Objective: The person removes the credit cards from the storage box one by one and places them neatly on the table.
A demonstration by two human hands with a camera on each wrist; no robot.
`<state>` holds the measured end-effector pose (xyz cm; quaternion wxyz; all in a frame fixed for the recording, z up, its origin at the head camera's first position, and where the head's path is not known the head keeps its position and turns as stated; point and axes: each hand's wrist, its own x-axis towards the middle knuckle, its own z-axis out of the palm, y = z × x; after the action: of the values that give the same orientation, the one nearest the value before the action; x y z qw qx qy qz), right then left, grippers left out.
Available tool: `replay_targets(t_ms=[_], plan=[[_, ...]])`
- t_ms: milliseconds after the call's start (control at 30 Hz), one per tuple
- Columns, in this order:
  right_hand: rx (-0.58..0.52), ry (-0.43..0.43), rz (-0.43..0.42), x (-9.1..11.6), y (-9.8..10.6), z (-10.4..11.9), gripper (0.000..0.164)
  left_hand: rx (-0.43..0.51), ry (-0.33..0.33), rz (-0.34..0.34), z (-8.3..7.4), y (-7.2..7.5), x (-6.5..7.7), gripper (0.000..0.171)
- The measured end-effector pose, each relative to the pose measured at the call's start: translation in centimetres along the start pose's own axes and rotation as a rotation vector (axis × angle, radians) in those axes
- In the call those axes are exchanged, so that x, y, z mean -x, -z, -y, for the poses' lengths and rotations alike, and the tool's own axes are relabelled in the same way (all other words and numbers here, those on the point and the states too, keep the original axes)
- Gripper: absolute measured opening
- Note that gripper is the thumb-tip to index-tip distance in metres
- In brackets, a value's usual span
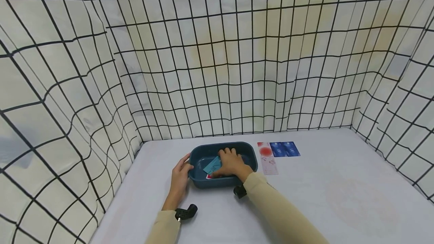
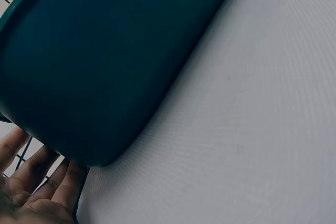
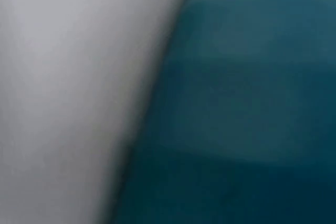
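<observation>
A dark teal plastic basin stands on the table, and it fills much of both wrist views. At its left end my left hand grips the rim, thumb over the edge and fingers along the outside wall. My right hand reaches inside, fingers spread and bent over a light teal card-like packet with lettering. The hand covers the packet's right part; I cannot tell whether it pinches it. By the right thumb, a bit of a red-and-white piece shows on the basin floor.
Right of the basin, a long pink-and-red packet lies flat on the white table. Two dark blue packets with white lettering lie side by side next to it. White sheeting with black netting rises behind the table and at both sides.
</observation>
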<state>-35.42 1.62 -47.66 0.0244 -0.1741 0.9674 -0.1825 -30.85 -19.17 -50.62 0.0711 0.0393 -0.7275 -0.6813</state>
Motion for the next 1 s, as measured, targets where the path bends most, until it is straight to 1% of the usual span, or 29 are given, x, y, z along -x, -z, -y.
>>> replay_targets(t_ms=[133, 333, 467, 533, 667, 867, 1000], plan=[[0.008, -0.001, -0.008, 0.1, 0.1, 0.1, 0.093, -0.009, 0.004, 0.002, -0.2, 0.1, 0.0, 0.054], [0.061, -0.005, -0.009, 0.0, 0.0, 0.8, 0.104, -0.003, 0.010, 0.004, -0.2, 0.2, 0.2, 0.055], [0.105, -0.022, -0.001, -0.2, -0.3, 1.3, 0.106, -0.006, 0.012, 0.003, -0.1, 0.1, 0.2, 0.055], [0.115, -0.030, 0.001, -0.3, -0.4, 1.3, 0.105, -0.007, 0.011, 0.004, 0.0, 0.1, 0.2, 0.055], [0.096, -0.030, -0.008, -0.3, -0.3, 1.2, 0.101, -0.010, 0.007, 0.000, -0.1, -0.1, 0.0, 0.054], [0.058, -0.014, -0.012, 0.0, 0.3, 1.1, 0.095, -0.017, 0.016, -0.014, -0.3, -0.1, 0.0, 0.054], [0.056, -0.005, -0.020, 0.2, 0.6, 1.1, 0.093, -0.020, 0.009, -0.006, -0.2, -0.1, 0.1, 0.054]])
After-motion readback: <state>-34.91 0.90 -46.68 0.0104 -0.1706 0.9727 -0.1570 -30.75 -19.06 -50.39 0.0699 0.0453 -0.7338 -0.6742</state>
